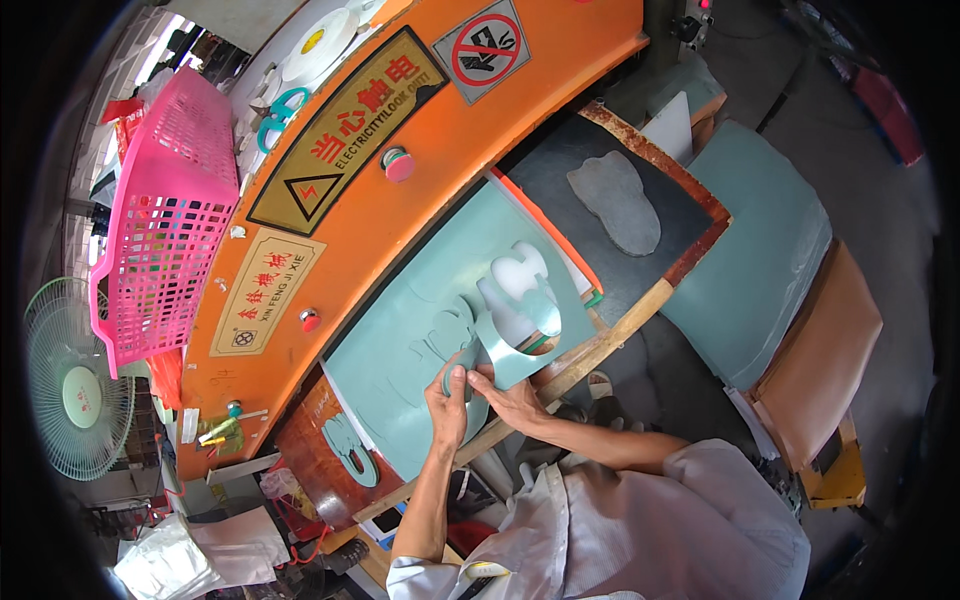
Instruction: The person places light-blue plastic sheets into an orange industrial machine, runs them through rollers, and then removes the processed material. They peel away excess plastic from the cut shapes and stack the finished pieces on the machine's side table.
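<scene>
Here's the left hand (450,402), fingers pinching a green piece (467,358), and just beside it the right hand (512,402), fingers pinching the near edge of a holed sheet (508,366). Both are held over a large green mat (382,345); cut shapes (450,322) lie just beyond, the orange machine (355,215) behind.

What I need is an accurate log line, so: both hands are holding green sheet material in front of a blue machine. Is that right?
Not quite: the machine is orange, not blue, as the head view shows. The left hand and right hand are indeed holding green sheet material in front of it.
</scene>
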The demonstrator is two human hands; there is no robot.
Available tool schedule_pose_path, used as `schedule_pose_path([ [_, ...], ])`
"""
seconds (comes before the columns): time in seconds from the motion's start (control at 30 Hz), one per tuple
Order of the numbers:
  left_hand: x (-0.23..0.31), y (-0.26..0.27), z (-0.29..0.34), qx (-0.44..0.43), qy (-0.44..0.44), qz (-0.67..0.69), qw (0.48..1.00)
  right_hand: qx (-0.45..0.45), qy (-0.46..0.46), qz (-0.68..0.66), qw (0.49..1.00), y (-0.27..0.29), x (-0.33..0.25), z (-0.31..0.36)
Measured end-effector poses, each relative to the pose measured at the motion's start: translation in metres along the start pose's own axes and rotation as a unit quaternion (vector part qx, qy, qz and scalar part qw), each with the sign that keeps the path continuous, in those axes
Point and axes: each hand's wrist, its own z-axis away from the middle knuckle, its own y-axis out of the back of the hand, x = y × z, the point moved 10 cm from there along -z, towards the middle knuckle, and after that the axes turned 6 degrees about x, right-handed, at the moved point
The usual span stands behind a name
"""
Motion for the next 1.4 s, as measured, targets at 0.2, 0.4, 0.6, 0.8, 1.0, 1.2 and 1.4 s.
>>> schedule_pose_path([
  [0.2,0.004,0.019,-0.006,0.032,-0.033,-0.027,0.999,0.102,0.126,0.192,0.968,0.010,-0.011,0.004],
  [0.4,0.040,0.048,-0.018,0.003,-0.068,-0.016,0.998,0.122,-0.005,0.079,0.989,0.016,0.025,0.009],
  [0.6,0.048,0.108,-0.034,0.058,-0.035,0.004,0.998,0.166,-0.075,-0.063,0.981,-0.013,0.040,0.013],
  [0.8,0.112,0.258,-0.058,0.113,-0.139,0.070,0.981,0.177,-0.084,0.012,0.981,-0.012,0.048,0.017],
  [1.0,0.089,0.280,-0.028,0.087,-0.194,-0.102,0.972,0.094,-0.086,0.154,0.980,-0.051,0.064,0.053],
  [1.2,-0.045,0.161,0.026,-0.122,-0.189,-0.266,0.937,0.065,-0.167,0.054,0.982,-0.092,0.112,0.081],
  [1.4,-0.066,0.166,0.032,-0.073,-0.233,-0.200,0.949,0.057,-0.172,-0.101,0.978,-0.137,0.123,0.073],
])
